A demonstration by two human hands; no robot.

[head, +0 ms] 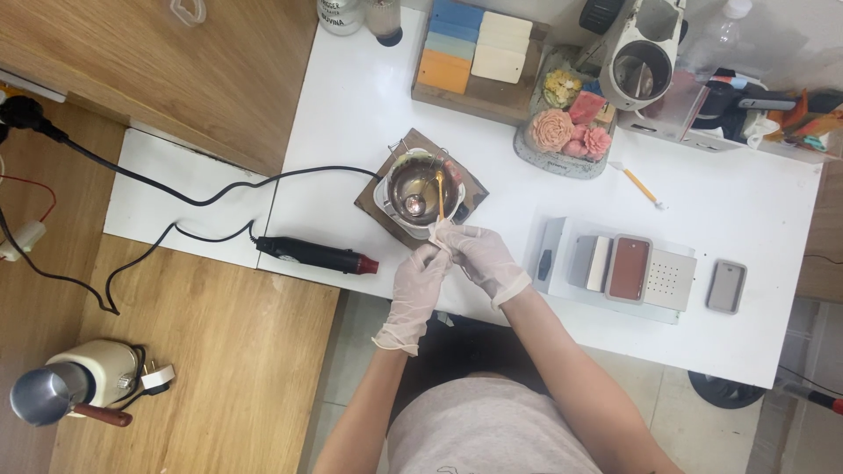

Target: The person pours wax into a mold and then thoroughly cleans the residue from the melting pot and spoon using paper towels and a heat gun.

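Observation:
Both my hands wear thin white gloves and meet at the near edge of the white table (pixel 351 114). My left hand (pixel 417 285) and my right hand (pixel 483 259) pinch something small and pale between their fingertips; what it is cannot be made out. Just beyond them a small metal pot (pixel 420 189) sits on a brown square board (pixel 373 197). A yellow stick (pixel 440 191) stands in the pot's dark liquid.
A black heat gun with a red tip (pixel 318 255) lies left of my hands, its cord trailing left. A grey scale with rectangular moulds (pixel 628 268) sits to the right. Coloured blocks (pixel 474 46), pink flower shapes (pixel 562 132) and a white machine (pixel 645 53) stand at the back.

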